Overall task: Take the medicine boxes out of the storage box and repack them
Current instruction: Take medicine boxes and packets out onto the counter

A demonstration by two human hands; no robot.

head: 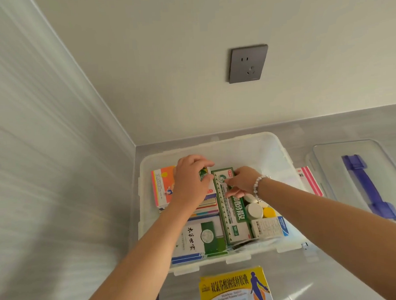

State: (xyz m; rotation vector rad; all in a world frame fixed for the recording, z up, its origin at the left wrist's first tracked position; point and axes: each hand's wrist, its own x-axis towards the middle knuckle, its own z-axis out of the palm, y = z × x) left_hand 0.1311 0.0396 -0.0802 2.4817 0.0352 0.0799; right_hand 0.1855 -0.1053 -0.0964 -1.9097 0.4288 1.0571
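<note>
The grey bench (337, 280) runs into a wall corner, and on it sits the large translucent white plastic storage box (277, 159), open and packed nearly full with medicine boxes. At three o'clock from it lies its clear lid with a purple handle (366, 182), flat on the bench. At six o'clock, just outside the box's near rim, rests a yellow medicine box with a blue figure printed on it (234, 288), apparently already taken out, so the unloading step looks underway with most of the contents left inside.

Within the storage box, a long green-and-white carton (230, 217) lies running from twelve to six o'clock. The right hand (242, 182), wearing a beaded bracelet, rests on its far end, its fingers laid on the top and seemingly curling round the edge. The left hand (189, 180), at ten o'clock from it, has its fingers curled round a small green-labelled box (204, 173) above a stack with an orange-and-white box (163, 186).

The next move likely calls for lifting each grasped box straight up, clear of its tight neighbours.
</note>
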